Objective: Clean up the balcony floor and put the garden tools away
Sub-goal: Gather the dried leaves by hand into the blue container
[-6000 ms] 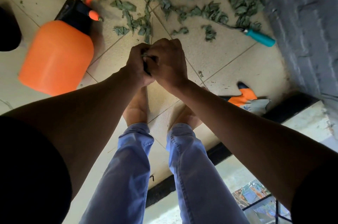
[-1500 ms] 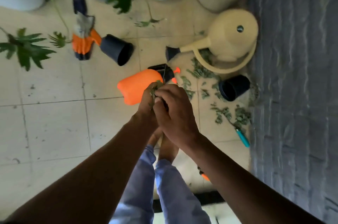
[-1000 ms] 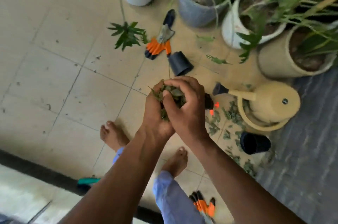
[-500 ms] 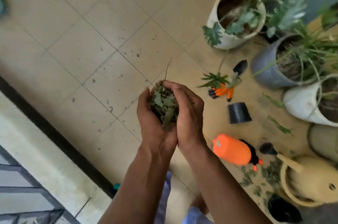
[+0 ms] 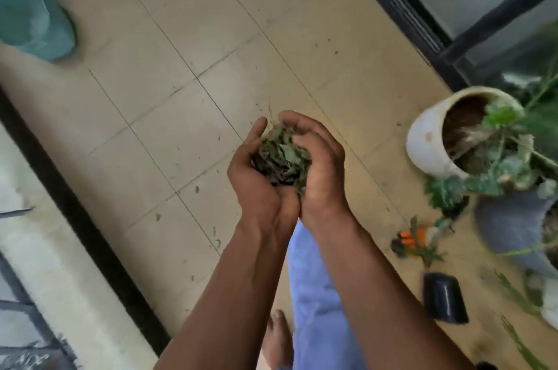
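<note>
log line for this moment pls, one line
phase: carrying debris | left hand + right hand: cupped together around dry leaves | teal bin: far left on floor | leaves not yet dumped

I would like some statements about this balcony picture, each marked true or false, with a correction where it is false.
1. Both hands, the left hand and the right hand, are cupped together around a pile of leaves. True.
2. The leaves are bright red. False: they are dull green.
3. A teal bin stands at the far left of the floor. True.
4. The small black pot stands upright with a plant in it. False: it lies on its side on the tiles and holds no plant.
5. The white pot holds a green plant. True.
</note>
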Tool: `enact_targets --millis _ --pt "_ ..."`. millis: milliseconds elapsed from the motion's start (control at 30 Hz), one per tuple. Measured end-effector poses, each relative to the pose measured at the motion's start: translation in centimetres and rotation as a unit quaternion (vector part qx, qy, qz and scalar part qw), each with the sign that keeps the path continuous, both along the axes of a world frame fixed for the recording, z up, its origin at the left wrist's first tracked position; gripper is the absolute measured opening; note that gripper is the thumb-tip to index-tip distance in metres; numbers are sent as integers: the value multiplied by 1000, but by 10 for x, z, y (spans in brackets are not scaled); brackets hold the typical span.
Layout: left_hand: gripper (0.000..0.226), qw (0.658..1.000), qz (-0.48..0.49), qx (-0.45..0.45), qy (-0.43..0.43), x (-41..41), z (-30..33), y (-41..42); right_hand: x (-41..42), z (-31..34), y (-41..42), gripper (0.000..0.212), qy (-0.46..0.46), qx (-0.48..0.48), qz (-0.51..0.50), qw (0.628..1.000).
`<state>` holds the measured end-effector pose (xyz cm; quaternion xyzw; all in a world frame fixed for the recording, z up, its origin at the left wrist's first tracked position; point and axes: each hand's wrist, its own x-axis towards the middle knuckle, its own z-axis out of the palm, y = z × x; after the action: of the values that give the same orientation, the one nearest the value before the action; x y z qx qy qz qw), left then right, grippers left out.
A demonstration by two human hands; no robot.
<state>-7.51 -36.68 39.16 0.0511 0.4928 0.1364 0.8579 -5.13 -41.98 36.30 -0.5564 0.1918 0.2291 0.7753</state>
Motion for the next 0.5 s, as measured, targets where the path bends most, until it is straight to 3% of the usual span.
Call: enact_targets --millis 67,500 --pt "47 1000 15 17 15 50 -3 25 51 -9 27 40 27 51 -3 998" --pt "50 998 52 31 -16 350 24 205 360 34 209 53 51 108 -3 993"
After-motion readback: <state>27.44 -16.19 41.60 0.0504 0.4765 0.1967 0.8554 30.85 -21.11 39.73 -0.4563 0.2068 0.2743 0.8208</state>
